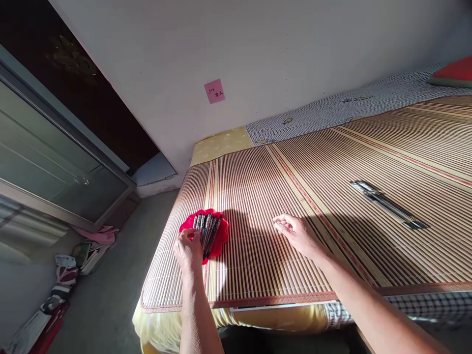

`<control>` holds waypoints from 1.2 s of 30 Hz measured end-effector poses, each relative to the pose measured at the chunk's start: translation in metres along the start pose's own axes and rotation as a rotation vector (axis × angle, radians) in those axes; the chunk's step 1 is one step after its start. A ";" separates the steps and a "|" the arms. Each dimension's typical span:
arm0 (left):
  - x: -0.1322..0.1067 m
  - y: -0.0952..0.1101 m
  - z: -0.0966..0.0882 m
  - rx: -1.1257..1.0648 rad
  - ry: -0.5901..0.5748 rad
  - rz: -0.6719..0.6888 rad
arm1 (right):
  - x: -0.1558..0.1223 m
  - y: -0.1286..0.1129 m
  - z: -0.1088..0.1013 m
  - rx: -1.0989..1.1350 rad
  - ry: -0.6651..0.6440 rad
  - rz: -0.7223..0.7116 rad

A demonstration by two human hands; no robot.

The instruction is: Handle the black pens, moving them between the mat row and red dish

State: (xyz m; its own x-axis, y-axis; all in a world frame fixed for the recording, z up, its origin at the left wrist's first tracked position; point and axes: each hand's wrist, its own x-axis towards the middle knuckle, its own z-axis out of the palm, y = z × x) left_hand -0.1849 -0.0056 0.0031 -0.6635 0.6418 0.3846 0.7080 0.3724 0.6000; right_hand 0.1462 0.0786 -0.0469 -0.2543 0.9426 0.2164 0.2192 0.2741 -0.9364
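A red dish point(222, 233) lies on the bamboo mat point(332, 162) near the bed's front left corner, and several dark pens point(207, 231) lie side by side in it. My left hand point(189, 251) rests at the dish's near edge, fingers curled onto the pens. Over the mat to the right, my right hand point(297, 233) hovers loosely curled, its fingertips pinched together; I cannot make out whether anything is in them. A few more dark pens point(389, 205) lie in a bundle farther right on the mat.
The bed stands against a white wall bearing a pink sticky note point(214, 91). A checked sheet point(332, 110) and a red cushion point(455, 71) lie at the far side. Clothes and clutter point(73, 260) sit on the floor left, below a glass sliding door point(55, 162).
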 end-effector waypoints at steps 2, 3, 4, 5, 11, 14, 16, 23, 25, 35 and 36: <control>0.000 0.000 0.001 0.007 0.006 -0.002 | 0.000 -0.001 0.000 -0.017 0.002 0.001; 0.000 0.000 0.001 0.011 0.010 -0.005 | 0.000 -0.001 0.000 -0.026 0.002 0.002; -0.001 0.001 0.002 0.014 0.014 -0.008 | 0.000 -0.001 -0.001 -0.034 0.003 0.003; -0.001 0.001 0.002 0.017 0.016 -0.010 | 0.000 -0.002 -0.001 -0.043 0.003 0.004; -0.002 0.004 -0.002 0.031 0.043 0.006 | -0.001 0.003 -0.001 -0.056 -0.003 -0.004; -0.004 0.014 -0.011 0.030 0.116 0.017 | 0.001 0.008 0.001 -0.063 0.005 -0.016; -0.009 0.029 -0.016 -0.004 0.214 0.020 | 0.002 0.007 0.003 -0.060 0.027 -0.014; -0.048 0.107 -0.003 -0.223 0.243 0.110 | 0.007 -0.022 0.004 -0.083 0.015 0.141; -0.060 0.124 0.011 -0.272 0.124 0.185 | 0.009 -0.025 0.000 -0.102 -0.004 0.104; -0.069 0.127 0.044 -0.336 -0.241 0.177 | 0.010 -0.021 -0.116 -0.671 0.431 0.380; -0.068 0.126 0.044 -0.340 -0.245 0.164 | 0.008 -0.019 -0.131 -0.707 0.468 0.424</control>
State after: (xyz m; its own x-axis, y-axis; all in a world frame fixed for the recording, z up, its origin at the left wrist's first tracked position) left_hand -0.0398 0.0277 0.0216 -0.4436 0.8287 0.3412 0.6523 0.0375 0.7570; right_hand 0.2635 0.1058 0.0083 0.3473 0.9289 0.1286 0.7657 -0.2018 -0.6108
